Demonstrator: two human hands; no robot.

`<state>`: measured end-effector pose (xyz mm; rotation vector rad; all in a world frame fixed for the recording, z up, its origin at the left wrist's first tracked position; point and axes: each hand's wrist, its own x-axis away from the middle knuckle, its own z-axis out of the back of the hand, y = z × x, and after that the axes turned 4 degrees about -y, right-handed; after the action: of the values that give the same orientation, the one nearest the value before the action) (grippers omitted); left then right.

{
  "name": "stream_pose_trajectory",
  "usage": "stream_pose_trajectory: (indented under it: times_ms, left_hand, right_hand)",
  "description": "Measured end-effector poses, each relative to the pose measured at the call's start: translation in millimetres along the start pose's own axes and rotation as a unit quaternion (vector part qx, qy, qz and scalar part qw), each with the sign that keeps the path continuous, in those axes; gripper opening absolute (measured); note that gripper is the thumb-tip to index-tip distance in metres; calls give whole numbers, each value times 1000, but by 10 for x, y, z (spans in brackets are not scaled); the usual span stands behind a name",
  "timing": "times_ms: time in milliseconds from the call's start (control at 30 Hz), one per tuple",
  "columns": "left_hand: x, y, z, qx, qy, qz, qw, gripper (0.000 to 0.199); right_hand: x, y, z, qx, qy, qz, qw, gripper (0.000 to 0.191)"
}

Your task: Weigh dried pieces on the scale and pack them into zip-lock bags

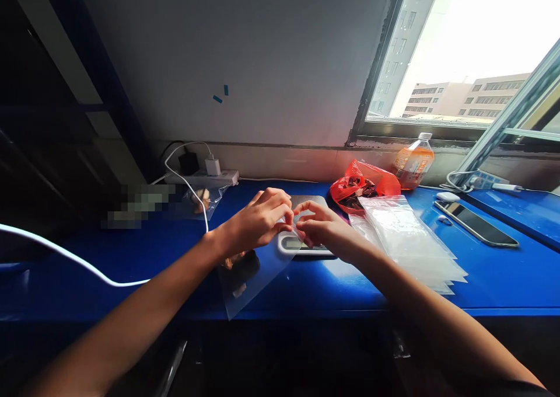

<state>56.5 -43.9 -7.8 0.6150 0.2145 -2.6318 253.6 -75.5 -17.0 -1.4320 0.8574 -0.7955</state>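
Observation:
A clear plastic bag (pixel 262 286) slants over the front of the blue table, its upper edge between my two hands. My left hand (pixel 268 215) is closed, fingertips pinching that edge. Opposite it, my right hand (pixel 318 222) curls its fingers and thumb on the bag's other end. Brown, dried-looking pieces (pixel 238 261) show in the lower left of the bag, partly behind my left forearm. Behind and under my hands is a kitchen scale (pixel 286 247) with a white rim and a grey display, largely covered by my hands.
To the right stand a red plastic bag (pixel 385 178) of dark dried pieces, a stack of clear bags (pixel 406 239), an orange drink bottle (pixel 415 162) and a phone (pixel 476 223). At left are a filled clear bag (pixel 212 201), a power strip (pixel 225 178) and a white cable (pixel 87 263).

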Motion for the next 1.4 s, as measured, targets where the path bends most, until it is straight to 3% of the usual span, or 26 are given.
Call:
stream_pose_trajectory:
  times_ms: [133, 300, 567, 667, 733, 833, 933, 1067, 1200, 1300, 1400]
  left_hand:
    - [18, 67, -24, 18, 30, -35, 999, 5]
    - [21, 133, 8, 24, 43, -46, 998, 9]
    - [-2, 163, 40, 69, 1, -53, 996, 7]
    - [-9, 167, 49, 105, -13, -48, 993, 5]
    - [-3, 144, 42, 116, -16, -26, 993, 4]
    - [14, 77, 12, 111, -1, 13, 994, 3]
    - [28, 24, -6, 99, 27, 23, 994, 4]
    - [31, -17, -1, 89, 41, 46, 994, 7]
    - [30, -140, 8, 91, -18, 73, 993, 16]
    - [58, -262, 58, 98, -75, 144, 982, 26]
    - [113, -331, 167, 126, -55, 199, 970, 24]
  right_hand:
    - [38, -29, -26, -62, -24, 10, 998, 39]
    - [59, -27, -46, -51, -22, 12, 998, 38]
    - [-35, 44, 9, 13, -10, 34, 999, 24]
    - [-37, 40, 45, 57, 40, 35, 997, 18]
    - [-30, 32, 58, 81, 76, 53, 992, 13]
    - [-2, 0, 50, 126, 48, 107, 985, 10]
    - [45, -43, 38, 186, -8, 135, 973, 24]
    - [94, -69, 27, 252, -22, 109, 961, 41]
    - [98, -66, 12, 265, 3, 130, 956, 45]
    - [73, -72, 51, 262, 35, 164, 950, 49]
    - [46, -94, 128, 209, 65, 167, 961, 41]
